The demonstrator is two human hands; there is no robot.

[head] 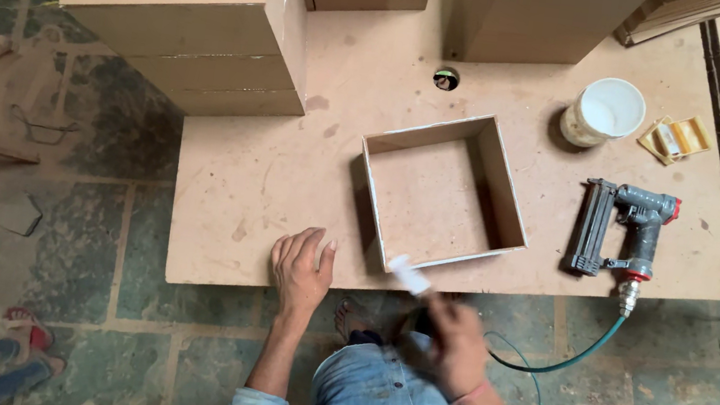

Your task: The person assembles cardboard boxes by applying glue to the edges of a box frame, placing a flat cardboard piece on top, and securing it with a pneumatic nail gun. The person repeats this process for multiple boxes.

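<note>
While left hand (301, 270) lies flat, square fibreboard frame (444, 192) stands open-topped.

You're at a low brown board table (252, 189) standing on a stone-tiled floor (118, 310). On it, near your edge, sits an open square wooden frame (442, 192) — right of it lies a grey nail gun (622, 230), its green hose (574, 357) dropping off the edge. Farther back stand a white cup (604, 112) and a small yellow packet (676, 139) — and closed board boxes (186, 16) line the far side. Your left hand (301, 269) rests flat on the near edge.
</note>
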